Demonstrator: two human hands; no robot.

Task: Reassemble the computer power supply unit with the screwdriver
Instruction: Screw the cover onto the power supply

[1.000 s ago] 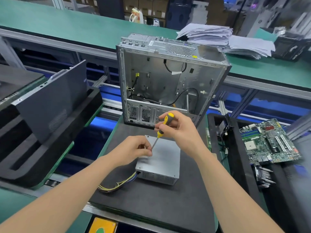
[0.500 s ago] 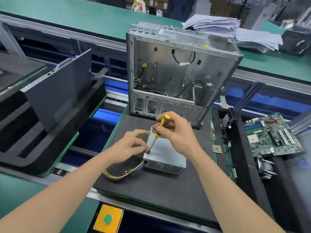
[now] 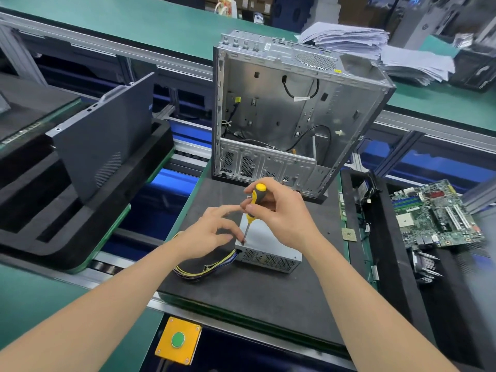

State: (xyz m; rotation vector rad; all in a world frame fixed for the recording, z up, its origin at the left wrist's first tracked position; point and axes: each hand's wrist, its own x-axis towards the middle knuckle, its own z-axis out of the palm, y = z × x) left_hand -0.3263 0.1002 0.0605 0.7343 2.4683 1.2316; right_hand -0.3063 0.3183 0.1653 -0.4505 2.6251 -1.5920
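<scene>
The silver power supply unit (image 3: 271,247) lies flat on the black mat (image 3: 249,296), and its yellow and black cable bundle (image 3: 200,267) trails out to the left. My right hand (image 3: 279,213) grips the yellow-and-black screwdriver (image 3: 253,201) by its handle. It holds the tool almost upright, with the tip set on the unit's near left top corner. My left hand (image 3: 208,233) hovers just left of the shaft with fingers spread. The index finger points up toward the handle and the thumb reaches close to the tip. Any screw under the tip is hidden.
An open, empty computer case (image 3: 292,111) stands upright behind the unit. A dark side panel (image 3: 104,132) leans in a black foam tray on the left. A green motherboard (image 3: 434,213) lies on the right. Paper stacks (image 3: 375,49) sit beyond, and a yellow button box (image 3: 178,339) is near me.
My left hand has loosened from a pinch at the screwdriver tip to spread fingers with the index raised. The right hand keeps its grip, and the shaft stands more upright.
</scene>
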